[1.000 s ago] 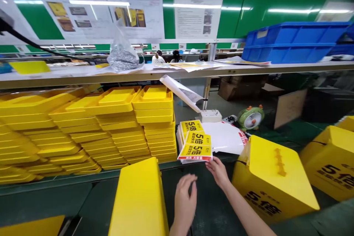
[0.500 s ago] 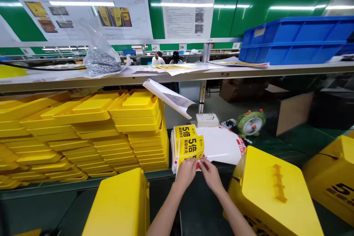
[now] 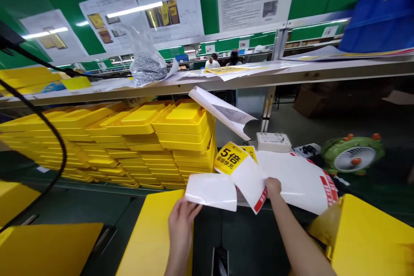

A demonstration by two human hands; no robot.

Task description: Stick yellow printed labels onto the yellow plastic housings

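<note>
My left hand pinches the lower left edge of a blank white sheet, slightly curved and held off the stack. Whether its hidden side is printed I cannot tell. Gripped at its right edge by my right hand is a sticker sheet. Its upper end carries a yellow label with black print, its middle is plain white, and a red strip marks its lower corner. More yellow labels show just behind it. Below my left hand stands a yellow box.
Stacked yellow trays fill the left side under a shelf. Large white sheets lie to the right, near a green fan. Another yellow box stands at right. A black cable hangs at left.
My hands were together at the label stack and have moved apart. The left has drawn a white sheet away leftward; the right holds the sticker sheet's edge. The view has turned left and tilted.
</note>
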